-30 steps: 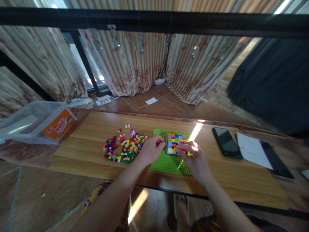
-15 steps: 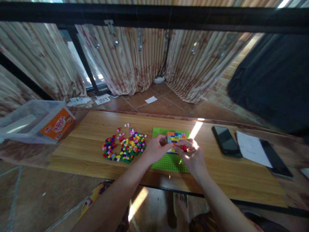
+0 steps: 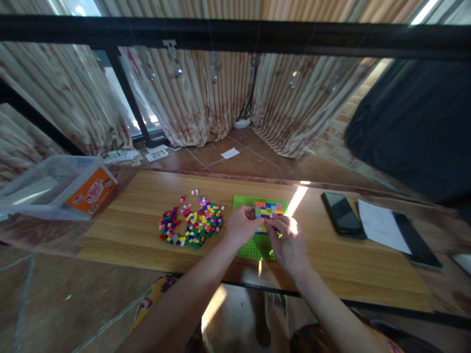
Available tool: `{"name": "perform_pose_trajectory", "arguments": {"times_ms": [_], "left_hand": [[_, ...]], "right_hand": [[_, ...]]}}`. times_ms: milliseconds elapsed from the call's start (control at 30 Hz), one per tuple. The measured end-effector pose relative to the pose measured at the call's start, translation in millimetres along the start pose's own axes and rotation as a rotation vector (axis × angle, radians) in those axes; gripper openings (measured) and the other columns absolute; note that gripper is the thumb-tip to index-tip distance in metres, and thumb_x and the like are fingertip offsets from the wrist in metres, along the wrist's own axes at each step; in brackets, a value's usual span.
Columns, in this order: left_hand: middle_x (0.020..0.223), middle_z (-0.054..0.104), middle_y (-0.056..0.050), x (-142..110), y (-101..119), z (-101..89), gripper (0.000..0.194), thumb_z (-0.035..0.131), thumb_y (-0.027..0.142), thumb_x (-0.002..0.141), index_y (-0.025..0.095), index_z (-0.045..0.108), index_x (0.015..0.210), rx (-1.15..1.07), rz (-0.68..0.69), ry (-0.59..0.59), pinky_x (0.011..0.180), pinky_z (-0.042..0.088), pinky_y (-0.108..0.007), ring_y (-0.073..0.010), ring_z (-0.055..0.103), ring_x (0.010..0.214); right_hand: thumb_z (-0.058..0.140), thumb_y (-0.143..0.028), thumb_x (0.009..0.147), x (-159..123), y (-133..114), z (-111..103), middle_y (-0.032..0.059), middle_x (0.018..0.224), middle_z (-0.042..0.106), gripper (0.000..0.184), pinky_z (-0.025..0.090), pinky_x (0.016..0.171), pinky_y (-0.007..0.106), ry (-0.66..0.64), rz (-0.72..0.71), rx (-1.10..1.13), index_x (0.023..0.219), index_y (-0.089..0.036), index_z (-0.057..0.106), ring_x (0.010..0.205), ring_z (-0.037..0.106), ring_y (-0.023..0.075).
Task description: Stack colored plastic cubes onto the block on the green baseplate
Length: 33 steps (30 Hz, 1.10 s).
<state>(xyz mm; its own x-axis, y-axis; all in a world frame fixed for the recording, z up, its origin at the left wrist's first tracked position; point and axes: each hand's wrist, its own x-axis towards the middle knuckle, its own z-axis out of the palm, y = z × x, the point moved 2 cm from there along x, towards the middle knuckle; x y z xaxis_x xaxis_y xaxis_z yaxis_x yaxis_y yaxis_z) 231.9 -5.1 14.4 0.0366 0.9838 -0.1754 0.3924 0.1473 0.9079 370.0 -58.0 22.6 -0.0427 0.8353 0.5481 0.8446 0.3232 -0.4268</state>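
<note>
A green studded baseplate [image 3: 253, 250] lies on the wooden table, bearing a low block of coloured bricks [image 3: 268, 208] in orange, blue, yellow and grey rows. My left hand [image 3: 241, 226] grips the block's left side, thumb pointing right along its near part. From the right, my right hand [image 3: 289, 241] has its thumb and fingertips pinched together over the near part of the block, close to my left thumb. What sits between those fingertips is too small to make out. Left of the baseplate spreads a loose pile of small coloured bricks [image 3: 200, 223].
A clear plastic bin [image 3: 55, 196] with an orange label stands at the table's left end. To the right lie a black phone [image 3: 343, 215], a white paper [image 3: 382, 224] and a dark flat device [image 3: 419, 242]. A black rail [image 3: 235, 33] crosses before the curtains.
My right hand has shifted slightly left and its fingers have drawn in, covering red bricks that showed beneath it. The left hand stays at the block's left side. The view has tilted slightly.
</note>
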Motion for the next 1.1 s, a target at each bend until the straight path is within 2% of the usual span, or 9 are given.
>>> {"name": "perform_pose_trajectory", "arguments": {"times_ms": [133, 267, 433, 500, 633, 733, 833, 967, 1100], "left_hand": [[0.071, 0.064, -0.002, -1, -4, -0.5, 0.041, 0.075, 0.035, 0.065, 0.012, 0.065, 0.098, -0.052, 0.015, 0.004, 0.056, 0.04, -0.023, -0.0137, 0.057, 0.063], [0.07, 0.062, -0.001, -2, -8, -8.5, 0.04, 0.072, 0.038, 0.07, 0.012, 0.064, 0.1, -0.201, 0.036, -0.035, 0.054, 0.039, -0.022, -0.0115, 0.055, 0.06], [0.064, 0.06, 0.001, 1, -5, -39.4, 0.028, 0.065, 0.029, 0.075, 0.013, 0.064, 0.097, -0.354, 0.054, 0.022, 0.054, 0.04, -0.02, -0.009, 0.053, 0.057], [0.063, 0.06, 0.002, 4, -4, -55.7, 0.025, 0.066, 0.028, 0.074, 0.014, 0.065, 0.094, -0.385, 0.068, 0.084, 0.054, 0.04, -0.02, -0.0083, 0.052, 0.055], [0.063, 0.06, 0.003, 10, -4, -88.9, 0.025, 0.066, 0.027, 0.07, 0.014, 0.065, 0.091, -0.46, 0.088, 0.227, 0.056, 0.042, -0.019, -0.0077, 0.053, 0.055], [0.062, 0.059, 0.003, 12, -4, -111.5, 0.025, 0.066, 0.025, 0.068, 0.013, 0.063, 0.09, -0.528, 0.111, 0.295, 0.055, 0.041, -0.018, -0.0067, 0.052, 0.055], [0.059, 0.057, 0.004, 12, -5, -129.5, 0.025, 0.067, 0.026, 0.066, 0.013, 0.062, 0.087, -0.577, 0.112, 0.361, 0.052, 0.037, -0.017, -0.0058, 0.049, 0.052], [0.06, 0.057, 0.004, 10, -8, -142.5, 0.027, 0.068, 0.028, 0.064, 0.013, 0.062, 0.085, -0.598, 0.086, 0.402, 0.05, 0.035, -0.017, -0.0049, 0.047, 0.051], [0.06, 0.057, 0.005, 8, -11, -148.0, 0.025, 0.068, 0.026, 0.064, 0.014, 0.062, 0.085, -0.632, 0.102, 0.395, 0.049, 0.034, -0.017, -0.0037, 0.045, 0.049]], "right_hand": [[0.048, -0.027, 0.092, -3, -3, -2, 0.006, 0.092, 0.068, 0.021, 0.05, 0.075, 0.035, 0.018, 0.041, 0.058, 0.09, -0.022, 0.069, 0.083, 0.061, 0.0195], [0.052, -0.034, 0.09, -1, -3, -14, 0.0065, 0.092, 0.069, 0.021, 0.052, 0.074, 0.035, 0.14, 0.163, 0.17, 0.094, -0.022, 0.069, 0.083, 0.064, 0.0199], [0.059, -0.036, 0.082, 11, 9, -23, 0.0058, 0.077, 0.071, 0.023, 0.051, 0.061, 0.032, 0.269, 0.469, 0.388, 0.087, -0.017, 0.072, 0.067, 0.065, 0.0187], [0.06, -0.036, 0.081, 16, 9, -23, 0.0054, 0.076, 0.071, 0.023, 0.052, 0.062, 0.032, 0.285, 0.489, 0.457, 0.086, -0.017, 0.072, 0.067, 0.065, 0.0179], [0.061, -0.034, 0.083, 18, -13, -21, 0.005, 0.085, 0.071, 0.017, 0.053, 0.069, 0.032, 0.227, 0.314, 0.42, 0.085, -0.02, 0.071, 0.075, 0.065, 0.0173], [0.057, -0.028, 0.087, 13, -37, -13, 0.0042, 0.087, 0.07, 0.014, 0.053, 0.072, 0.03, 0.082, 0.108, 0.395, 0.087, -0.022, 0.07, 0.079, 0.065, 0.0164], [0.053, -0.025, 0.09, 4, -57, 4, 0.0044, 0.089, 0.07, 0.018, 0.053, 0.073, 0.028, -0.102, -0.039, 0.374, 0.092, -0.023, 0.07, 0.079, 0.066, 0.0155], [0.048, -0.023, 0.092, -6, -71, 31, 0.0055, 0.091, 0.069, 0.022, 0.053, 0.074, 0.028, -0.263, -0.147, 0.311, 0.095, -0.023, 0.07, 0.082, 0.065, 0.0167], [0.047, -0.022, 0.092, -6, -81, 50, 0.0061, 0.094, 0.069, 0.023, 0.052, 0.078, 0.03, -0.349, -0.164, 0.294, 0.098, -0.023, 0.069, 0.086, 0.064, 0.0183]]}}
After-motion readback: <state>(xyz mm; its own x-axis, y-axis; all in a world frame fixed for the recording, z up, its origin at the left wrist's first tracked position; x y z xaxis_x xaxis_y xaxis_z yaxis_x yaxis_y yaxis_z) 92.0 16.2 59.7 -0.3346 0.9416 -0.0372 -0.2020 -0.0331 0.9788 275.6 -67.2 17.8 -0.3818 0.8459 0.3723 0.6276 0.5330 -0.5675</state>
